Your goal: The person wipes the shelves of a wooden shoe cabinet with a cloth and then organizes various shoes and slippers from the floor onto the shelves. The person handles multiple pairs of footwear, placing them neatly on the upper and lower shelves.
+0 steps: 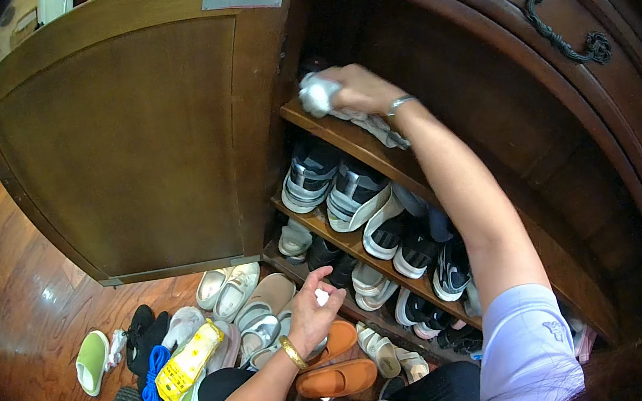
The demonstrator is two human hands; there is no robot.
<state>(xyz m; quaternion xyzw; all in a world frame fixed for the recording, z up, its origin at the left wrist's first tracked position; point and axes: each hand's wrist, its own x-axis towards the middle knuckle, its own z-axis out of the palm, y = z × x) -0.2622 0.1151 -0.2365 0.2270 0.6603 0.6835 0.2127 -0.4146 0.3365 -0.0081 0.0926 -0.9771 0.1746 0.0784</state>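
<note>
My right hand [359, 90] reaches onto the upper shelf [348, 136] of a dark wooden shoe cabinet. It is closed around a crumpled white cloth or tissue [317, 95], slightly blurred. A thin greyish cloth [375, 126] lies beneath the hand and hangs over the shelf. My left hand [315, 305] is low in front of the cabinet, above the shoes on the floor, pinching a small white wad [322, 296] between thumb and fingers. Black and grey sneakers [355, 189] stand on the shelf below, with white-soled black shoes [414, 253] beside them.
The open cabinet door [130, 149] extends to the left. On the wooden floor [11, 274] lie orange slippers [337, 379], a green slipper [93, 362], a yellow package [189, 365], a coiled blue cord [155, 378] and several other shoes. A drawer handle [564, 23] juts out at upper right.
</note>
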